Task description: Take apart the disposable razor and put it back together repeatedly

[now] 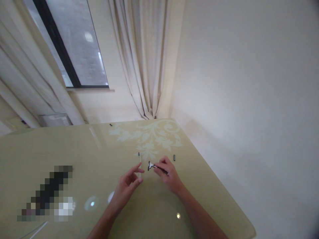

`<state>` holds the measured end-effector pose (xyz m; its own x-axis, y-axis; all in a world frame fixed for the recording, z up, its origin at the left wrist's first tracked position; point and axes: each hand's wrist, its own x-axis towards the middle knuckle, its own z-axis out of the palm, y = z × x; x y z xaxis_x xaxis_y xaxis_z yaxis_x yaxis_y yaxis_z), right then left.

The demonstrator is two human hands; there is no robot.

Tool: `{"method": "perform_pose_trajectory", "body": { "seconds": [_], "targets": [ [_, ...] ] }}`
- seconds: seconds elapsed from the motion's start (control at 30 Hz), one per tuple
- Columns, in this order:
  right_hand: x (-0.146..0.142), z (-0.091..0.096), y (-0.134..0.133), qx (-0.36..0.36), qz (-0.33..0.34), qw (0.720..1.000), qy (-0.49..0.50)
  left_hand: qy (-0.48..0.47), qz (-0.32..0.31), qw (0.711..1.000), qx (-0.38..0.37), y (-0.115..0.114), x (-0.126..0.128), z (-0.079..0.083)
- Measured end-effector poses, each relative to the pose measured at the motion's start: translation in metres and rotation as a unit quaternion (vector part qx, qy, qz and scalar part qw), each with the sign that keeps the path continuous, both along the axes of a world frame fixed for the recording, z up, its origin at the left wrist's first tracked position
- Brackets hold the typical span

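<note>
My right hand (168, 174) is closed round the dark handle of a razor (151, 165), its pale head pointing left towards my other hand. My left hand (129, 182) is held just to the left of the razor, fingers apart and holding nothing. Behind its fingertips is a thin white toothbrush (140, 159) with a dark head, partly hidden; whether the fingers touch it I cannot tell. To the right of my right hand lies a small dark piece (174, 157) that looks like a razor cartridge.
The glossy greenish table (87, 156) has a pale floral pattern and reflects lights. A small dark item (111, 124) lies near its far edge. A blurred-out dark object (50, 192) is at the left, with a cable (37, 230) below. Curtains (147, 59) and walls border the table.
</note>
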<state>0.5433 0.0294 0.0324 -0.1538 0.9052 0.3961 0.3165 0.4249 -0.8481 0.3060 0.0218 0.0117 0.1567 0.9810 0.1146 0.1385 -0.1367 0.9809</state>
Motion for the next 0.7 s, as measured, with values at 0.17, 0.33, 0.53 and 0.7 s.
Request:
{"method": "perform_pose_trajectory", "body": {
  "seconds": [0.17,0.33,0.53,0.7],
  "targets": [
    [0.064,-0.01,0.032,-0.06,-0.231,0.965,-0.105,0.243,0.099,0.965,0.021,0.001,0.005,-0.008],
    [0.102,-0.018,0.04,-0.125,-0.357,0.888,-0.261,0.455,0.082,0.887,0.019,0.008,0.019,-0.004],
    [0.099,-0.017,0.037,-0.127,-0.375,0.869,-0.298,0.478,0.052,0.877,0.004,0.022,0.032,0.004],
    [0.072,-0.011,0.034,-0.044,-0.324,0.935,-0.141,0.403,-0.003,0.911,0.089,0.021,0.083,0.011]
  ]
}}
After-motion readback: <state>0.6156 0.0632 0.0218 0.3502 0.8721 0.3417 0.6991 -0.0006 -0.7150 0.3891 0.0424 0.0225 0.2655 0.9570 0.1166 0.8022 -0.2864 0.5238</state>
